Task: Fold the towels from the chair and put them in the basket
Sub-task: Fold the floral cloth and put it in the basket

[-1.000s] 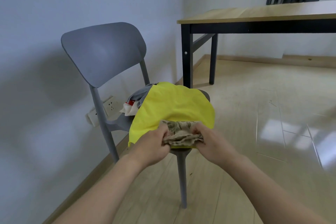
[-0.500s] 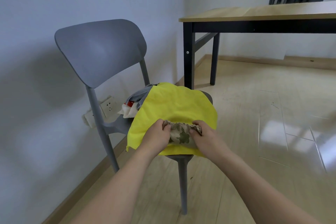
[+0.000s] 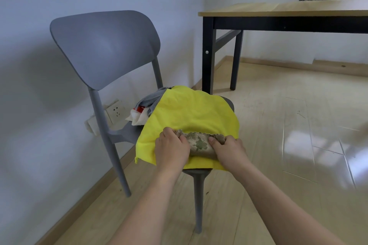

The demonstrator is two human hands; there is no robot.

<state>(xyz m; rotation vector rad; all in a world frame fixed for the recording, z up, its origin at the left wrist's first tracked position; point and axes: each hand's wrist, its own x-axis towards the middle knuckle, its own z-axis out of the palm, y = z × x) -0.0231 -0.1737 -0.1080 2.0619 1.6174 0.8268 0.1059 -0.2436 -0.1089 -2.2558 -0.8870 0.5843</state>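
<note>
Hands, two: left hand point(image 3: 171, 148), right hand point(image 3: 229, 150) grip one patterned towel point(image 3: 197, 143).

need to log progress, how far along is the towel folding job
Done: nothing can be confirmed, since no basket is in view. In hand: the left hand and right hand grip a small patterned beige towel, bunched into a compact fold over the yellow towel. Left: the yellow towel lies spread on the chair, with a grey and white pile behind it unfolded.
</note>
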